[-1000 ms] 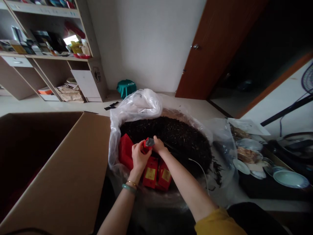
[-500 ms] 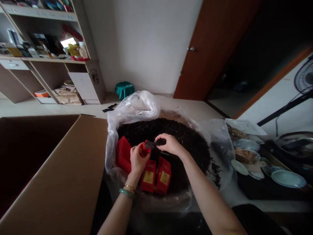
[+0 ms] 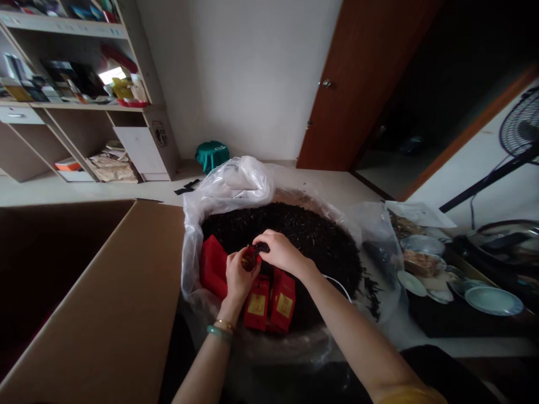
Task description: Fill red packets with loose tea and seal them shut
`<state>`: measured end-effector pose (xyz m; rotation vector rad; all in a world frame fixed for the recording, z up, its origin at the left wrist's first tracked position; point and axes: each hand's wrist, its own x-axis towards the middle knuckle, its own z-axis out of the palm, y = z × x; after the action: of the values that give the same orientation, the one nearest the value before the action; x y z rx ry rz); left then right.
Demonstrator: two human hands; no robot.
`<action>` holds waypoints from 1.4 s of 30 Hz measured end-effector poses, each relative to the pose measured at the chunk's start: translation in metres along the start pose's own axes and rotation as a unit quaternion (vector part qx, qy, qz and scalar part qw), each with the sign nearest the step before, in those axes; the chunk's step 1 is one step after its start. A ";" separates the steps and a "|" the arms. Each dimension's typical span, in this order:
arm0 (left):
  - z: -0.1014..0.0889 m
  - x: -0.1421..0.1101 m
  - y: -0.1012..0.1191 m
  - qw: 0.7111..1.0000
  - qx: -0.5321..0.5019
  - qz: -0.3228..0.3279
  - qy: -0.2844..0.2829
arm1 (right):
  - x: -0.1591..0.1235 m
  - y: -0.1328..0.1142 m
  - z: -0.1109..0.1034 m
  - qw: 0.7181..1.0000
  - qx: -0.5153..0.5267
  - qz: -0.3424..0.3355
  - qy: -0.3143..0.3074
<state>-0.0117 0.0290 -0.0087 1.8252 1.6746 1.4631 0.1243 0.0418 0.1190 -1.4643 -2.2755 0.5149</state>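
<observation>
My left hand is wrapped round a small red packet, its open mouth facing up. Close against that mouth, the fingers of my right hand pinch some dark dried leaves, which look like loose tea. Beneath both hands spreads a large heap of the same dark leaves, inside a clear plastic bag. Two red packets with yellow labels, a left one and a right one, rest on the near side of the heap. A larger red piece lies left of my left hand.
A big open cardboard box stands at the left. Plates and bowls sit on a dark surface at the right, with a fan beyond. Behind are a shelf unit, a green-covered bin and a brown door.
My right hand has moved left with the leaves, up to the packet's mouth. The packet now tilts so its opening shows. A thin white curved edge has appeared beside my right forearm.
</observation>
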 end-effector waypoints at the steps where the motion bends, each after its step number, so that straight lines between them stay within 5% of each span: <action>1: 0.000 0.000 0.001 1.000 0.000 0.002 -0.001 | 0.000 0.001 0.001 1.000 -0.006 0.005 -0.005; 17: -0.001 0.000 0.003 0.999 0.007 0.019 -0.051 | 0.000 0.002 0.007 0.991 -0.115 0.053 -0.039; 27: 0.006 0.000 -0.008 0.999 -0.005 0.022 -0.045 | -0.002 0.000 0.032 0.998 -0.048 -0.029 0.040; 31: 0.004 0.000 -0.006 0.998 -0.007 -0.005 -0.063 | -0.005 0.000 0.034 0.996 -0.066 -0.060 -0.001; 42: 0.002 0.001 0.000 0.998 0.012 0.008 -0.058 | -0.011 -0.002 0.041 0.991 -0.116 0.063 -0.037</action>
<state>-0.0099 0.0303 -0.0093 1.9016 1.6325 1.3207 0.1064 0.0271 0.0832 -1.7368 -2.3762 0.3548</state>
